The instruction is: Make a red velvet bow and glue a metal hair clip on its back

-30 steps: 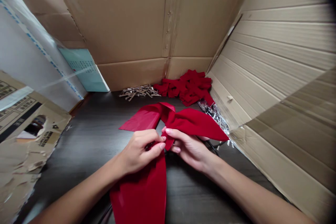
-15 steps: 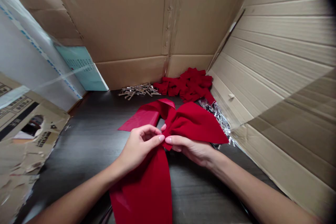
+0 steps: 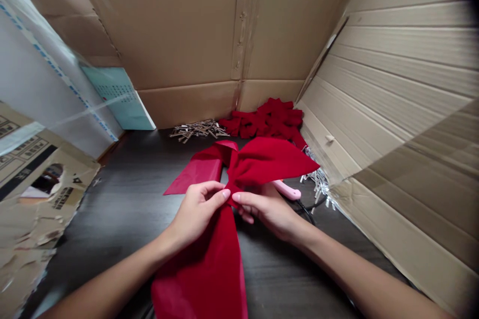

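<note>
A wide red velvety ribbon (image 3: 275, 162) is gathered at its middle, with a loop and a pointed end fanning to the right. Its paler, smoother underside shows at the left tail, and a long tail hangs toward me. My left hand (image 3: 202, 209) pinches the gathered middle between thumb and fingers. Close beside it, my right hand (image 3: 264, 209) pinches the same gather from the right, thumb on top. The two thumb tips nearly meet. Part of the ribbon beneath my left hand is hidden.
At the back lie a pile of small red fabric pieces (image 3: 267, 119) and a heap of metal hair clips (image 3: 198, 129). A pink handle (image 3: 287, 190) with a black cable lies beyond my right hand. Silvery strips (image 3: 318, 179) line the right cardboard wall (image 3: 404, 75). A pale blue booklet (image 3: 118, 97) leans at left.
The gathered ribbon has shifted slightly left, and its right-hand loop has lifted and turned. The pink handle now shows under it. Both hands keep their pinch.
</note>
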